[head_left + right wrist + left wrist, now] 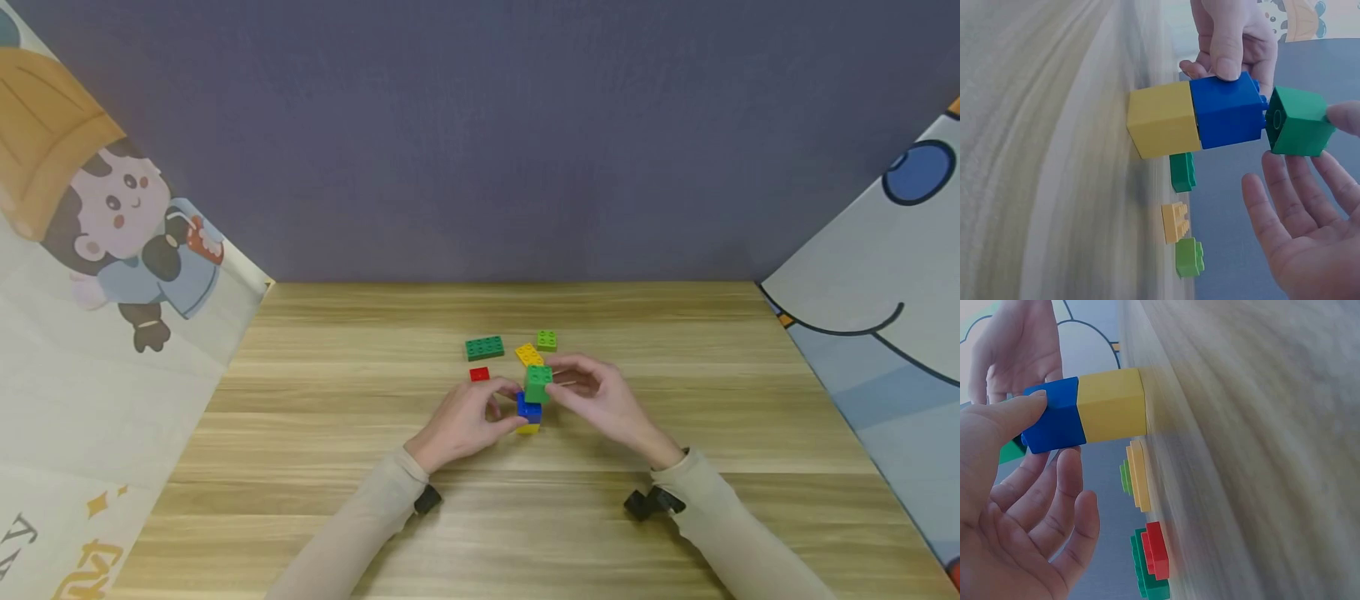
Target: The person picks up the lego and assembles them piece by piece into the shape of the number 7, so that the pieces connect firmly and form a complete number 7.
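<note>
Green cube [537,388] in half-curled right hand [609,407]

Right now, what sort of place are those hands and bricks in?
Maybe a small play nook, though I can't tell what room it's in. Colourful toy bricks sit on a wood-patterned tabletop, there are cartoon pictures on both sides, and a plain dark panel closes the back.

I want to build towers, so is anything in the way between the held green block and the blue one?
No, nothing visible. The held green block tilts just above the studs on the blue block.
</note>
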Demonstrator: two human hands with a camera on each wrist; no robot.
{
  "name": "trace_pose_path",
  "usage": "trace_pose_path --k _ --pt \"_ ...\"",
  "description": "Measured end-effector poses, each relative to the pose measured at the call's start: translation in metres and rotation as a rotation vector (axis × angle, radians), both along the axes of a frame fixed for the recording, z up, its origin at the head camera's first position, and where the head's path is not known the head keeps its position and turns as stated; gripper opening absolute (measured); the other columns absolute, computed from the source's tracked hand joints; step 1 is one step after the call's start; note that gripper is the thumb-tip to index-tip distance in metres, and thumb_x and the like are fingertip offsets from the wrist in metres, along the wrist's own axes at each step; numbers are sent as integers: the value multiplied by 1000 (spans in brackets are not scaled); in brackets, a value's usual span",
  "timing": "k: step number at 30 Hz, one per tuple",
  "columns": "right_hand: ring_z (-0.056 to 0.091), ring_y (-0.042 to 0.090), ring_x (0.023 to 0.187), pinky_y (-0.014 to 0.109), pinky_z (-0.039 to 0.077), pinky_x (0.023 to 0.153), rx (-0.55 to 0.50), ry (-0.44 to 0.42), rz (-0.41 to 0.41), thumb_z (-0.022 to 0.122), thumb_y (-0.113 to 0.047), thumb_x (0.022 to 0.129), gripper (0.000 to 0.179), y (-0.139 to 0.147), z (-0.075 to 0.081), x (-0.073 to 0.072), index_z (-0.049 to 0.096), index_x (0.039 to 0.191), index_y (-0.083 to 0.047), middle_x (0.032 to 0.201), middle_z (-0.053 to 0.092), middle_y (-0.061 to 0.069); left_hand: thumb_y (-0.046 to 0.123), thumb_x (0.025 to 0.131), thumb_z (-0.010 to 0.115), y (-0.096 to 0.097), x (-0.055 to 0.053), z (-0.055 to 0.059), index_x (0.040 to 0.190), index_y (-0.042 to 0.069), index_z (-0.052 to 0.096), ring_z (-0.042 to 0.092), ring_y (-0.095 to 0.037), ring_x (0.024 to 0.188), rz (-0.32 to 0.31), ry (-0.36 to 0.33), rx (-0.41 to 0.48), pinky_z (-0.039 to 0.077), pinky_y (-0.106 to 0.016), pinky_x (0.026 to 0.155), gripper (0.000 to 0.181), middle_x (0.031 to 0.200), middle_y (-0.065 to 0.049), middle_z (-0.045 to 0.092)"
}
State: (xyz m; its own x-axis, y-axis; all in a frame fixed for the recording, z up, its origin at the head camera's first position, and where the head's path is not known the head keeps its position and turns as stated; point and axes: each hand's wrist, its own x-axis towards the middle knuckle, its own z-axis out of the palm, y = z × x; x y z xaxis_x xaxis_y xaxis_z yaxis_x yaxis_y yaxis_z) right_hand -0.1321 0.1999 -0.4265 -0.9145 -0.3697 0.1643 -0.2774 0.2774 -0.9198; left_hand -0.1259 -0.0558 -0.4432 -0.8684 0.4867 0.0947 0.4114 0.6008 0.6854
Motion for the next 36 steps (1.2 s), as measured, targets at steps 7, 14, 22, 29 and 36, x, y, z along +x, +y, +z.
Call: trace_pose_path --k 7,14,22,29,36 --pt "74 17 110 33 62 97 -1 14 16 75 -9 99 35 -3 -4 4 68 133 -4 127 74 16 38 97 81 0 0 -1 131 17 72 63 -1 79 2 1 -5 53 -21 68 41 121 6 79" --pt "74 16 109 35 62 96 7 31 22 75 -9 99 34 -3 -7 7 69 132 -6 127 74 14 37 96 81 1 1 -1 130 18 73 64 -2 79 1 -1 -8 53 -21 68 40 121 6 79" --pt "73 32 113 38 62 99 10 28 49 75 -8 99 35 -8 -6 8 68 134 -4 131 72 16 36 96 81 -1 0 0 128 19 73 64 -2 80 0 1 -3 54 -21 71 37 120 7 79" --pt "73 30 112 32 62 99 -21 35 82 75 -5 98 35 -11 -7 8 68 132 -4 130 71 16 36 96 81 -1 1 0 128 20 73 64 -2 81 3 -3 -9 54 -21 72 37 119 8 79" --pt "72 22 113 36 60 103 -31 41 76 75 -2 97 33 -12 -8 8 67 128 -4 129 71 16 37 95 82 -1 1 1 125 20 74 63 -2 79 5 14 -2 53 -21 69 36 116 8 79"
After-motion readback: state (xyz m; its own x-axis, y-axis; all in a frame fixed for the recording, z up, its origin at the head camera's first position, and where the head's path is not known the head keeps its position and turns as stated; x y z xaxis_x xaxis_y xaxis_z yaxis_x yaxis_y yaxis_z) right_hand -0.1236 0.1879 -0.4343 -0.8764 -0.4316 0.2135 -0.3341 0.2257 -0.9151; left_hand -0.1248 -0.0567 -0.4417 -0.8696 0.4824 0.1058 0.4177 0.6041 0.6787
